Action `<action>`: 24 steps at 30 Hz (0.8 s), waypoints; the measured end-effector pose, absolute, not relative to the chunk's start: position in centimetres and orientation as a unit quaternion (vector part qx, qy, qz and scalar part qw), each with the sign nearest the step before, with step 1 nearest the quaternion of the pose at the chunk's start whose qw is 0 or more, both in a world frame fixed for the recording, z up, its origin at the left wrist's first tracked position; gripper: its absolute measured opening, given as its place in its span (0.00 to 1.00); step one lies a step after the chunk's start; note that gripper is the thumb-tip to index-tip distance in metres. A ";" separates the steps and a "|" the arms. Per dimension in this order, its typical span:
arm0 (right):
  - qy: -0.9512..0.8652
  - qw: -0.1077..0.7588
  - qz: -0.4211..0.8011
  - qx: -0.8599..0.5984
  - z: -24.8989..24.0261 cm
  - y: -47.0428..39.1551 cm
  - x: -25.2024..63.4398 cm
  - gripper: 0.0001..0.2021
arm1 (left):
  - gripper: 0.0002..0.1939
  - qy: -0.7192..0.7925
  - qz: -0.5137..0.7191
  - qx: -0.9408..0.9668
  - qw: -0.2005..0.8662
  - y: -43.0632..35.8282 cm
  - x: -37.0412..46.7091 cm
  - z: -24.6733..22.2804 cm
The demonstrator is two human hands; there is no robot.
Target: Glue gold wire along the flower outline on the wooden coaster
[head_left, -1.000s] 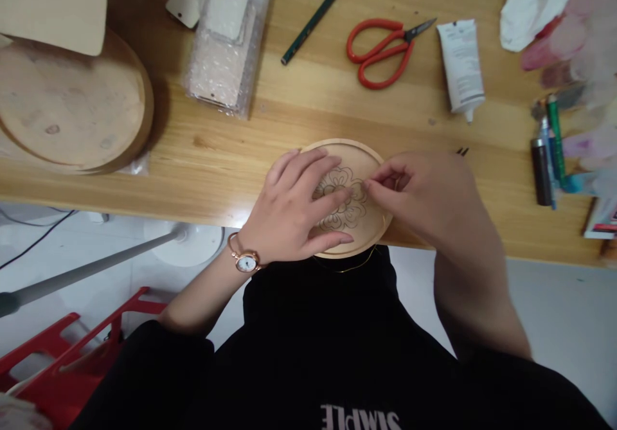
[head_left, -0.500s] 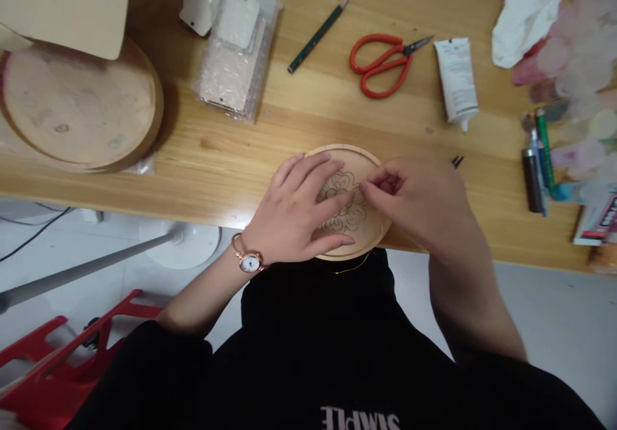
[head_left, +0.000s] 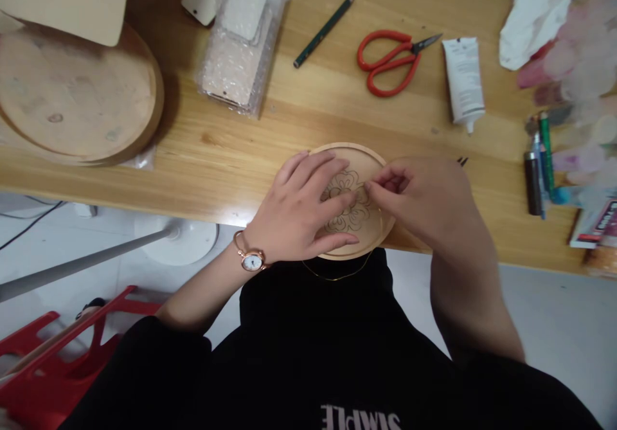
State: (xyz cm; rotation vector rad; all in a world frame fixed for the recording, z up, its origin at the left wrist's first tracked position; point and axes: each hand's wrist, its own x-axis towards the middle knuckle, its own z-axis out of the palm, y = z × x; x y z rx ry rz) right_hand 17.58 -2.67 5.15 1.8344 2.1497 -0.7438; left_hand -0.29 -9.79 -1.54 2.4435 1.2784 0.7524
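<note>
A round wooden plate (head_left: 362,160) with a raised rim lies at the table's front edge, a flower outline (head_left: 355,216) drawn on it in dark lines. My left hand (head_left: 301,208), fingers spread, rests flat across the plate's left side and covers part of the drawing. At the flower's right edge, thumb and forefinger of my right hand (head_left: 414,192) are pinched together. A thin gold wire (head_left: 336,279) runs from near that pinch across the plate and loops below its front rim, over my dark clothing. The pinched end is too small to see clearly.
Red-handled scissors (head_left: 390,62), a white tube (head_left: 464,83) and a pencil (head_left: 326,29) lie beyond the plate. Dark pointed tips (head_left: 463,161) show behind my right hand. A bubble-wrapped pack (head_left: 243,51) and larger round wooden trays (head_left: 154,105) are leftward; pens (head_left: 533,182) and paint pots rightward.
The view has shifted slightly. More of the gold wire's loop shows below the plate. Both hands keep their places on the plate, the right still pinching.
</note>
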 end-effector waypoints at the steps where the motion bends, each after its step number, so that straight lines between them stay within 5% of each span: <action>1: 0.731 0.110 -0.253 0.624 5.1 -2.6 17.6 0.07 | 0.30 0.442 0.262 0.847 0.139 -9.8 -0.3 -1.5; 24: 0.722 0.089 -0.369 0.578 5.0 -0.7 18.2 0.04 | 0.27 0.445 0.256 0.850 0.120 -9.9 -0.2 -1.5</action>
